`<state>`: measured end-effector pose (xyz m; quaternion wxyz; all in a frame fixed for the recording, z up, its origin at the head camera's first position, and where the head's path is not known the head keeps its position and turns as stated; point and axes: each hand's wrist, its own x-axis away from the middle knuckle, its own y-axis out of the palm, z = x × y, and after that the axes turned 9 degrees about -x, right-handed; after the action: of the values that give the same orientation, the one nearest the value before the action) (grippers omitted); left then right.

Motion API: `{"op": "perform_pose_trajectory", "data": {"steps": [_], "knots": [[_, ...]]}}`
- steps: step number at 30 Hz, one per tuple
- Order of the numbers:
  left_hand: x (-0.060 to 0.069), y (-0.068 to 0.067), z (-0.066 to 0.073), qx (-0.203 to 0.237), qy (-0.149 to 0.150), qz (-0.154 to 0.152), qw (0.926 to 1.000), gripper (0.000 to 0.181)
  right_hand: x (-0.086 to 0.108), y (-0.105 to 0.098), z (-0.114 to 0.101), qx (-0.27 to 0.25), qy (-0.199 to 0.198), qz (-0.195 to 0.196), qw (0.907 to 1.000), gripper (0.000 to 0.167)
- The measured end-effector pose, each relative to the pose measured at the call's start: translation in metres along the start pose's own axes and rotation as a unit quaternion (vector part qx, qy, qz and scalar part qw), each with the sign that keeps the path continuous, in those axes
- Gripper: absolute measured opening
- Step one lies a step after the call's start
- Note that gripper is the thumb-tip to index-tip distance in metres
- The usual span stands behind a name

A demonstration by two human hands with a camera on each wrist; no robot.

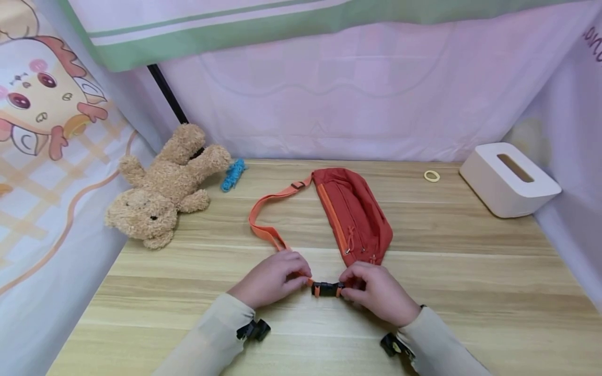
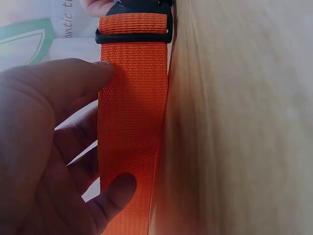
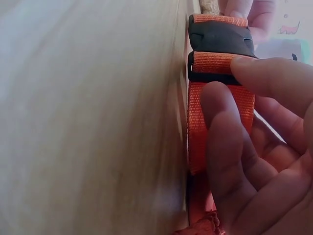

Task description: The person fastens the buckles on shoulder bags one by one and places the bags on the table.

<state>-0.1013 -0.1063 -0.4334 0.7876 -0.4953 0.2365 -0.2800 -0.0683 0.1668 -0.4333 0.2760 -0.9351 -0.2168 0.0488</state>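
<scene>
A red waist bag with an orange zip lies in the middle of the table, its orange strap curving round to the left. Near the front, a black side-release buckle sits between the two hands, its halves joined. My left hand holds the strap just left of the buckle; in the left wrist view the thumb lies on the flat webbing. From the other side my right hand pinches the buckle's right end, where thumb and finger meet at a webbing loop.
A teddy bear lies at the back left, beside a blue cord bundle. Toward the back right are a pale yellow ring and a white tissue box. Printed cloth hangs around the wooden table.
</scene>
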Motion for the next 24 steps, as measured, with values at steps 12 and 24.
{"op": "perform_pose_trajectory", "data": {"steps": [12, 24], "knots": [[0.002, -0.004, -0.010, 0.007, -0.026, -0.026, 0.9993, 0.003, -0.003, -0.004, 0.002, -0.011, 0.025, 0.003, 0.9996, 0.015], [0.003, -0.007, -0.016, -0.003, -0.025, -0.021, 0.9995, 0.005, -0.004, -0.010, 0.004, 0.022, 0.021, 0.004, 0.9995, 0.016]]}}
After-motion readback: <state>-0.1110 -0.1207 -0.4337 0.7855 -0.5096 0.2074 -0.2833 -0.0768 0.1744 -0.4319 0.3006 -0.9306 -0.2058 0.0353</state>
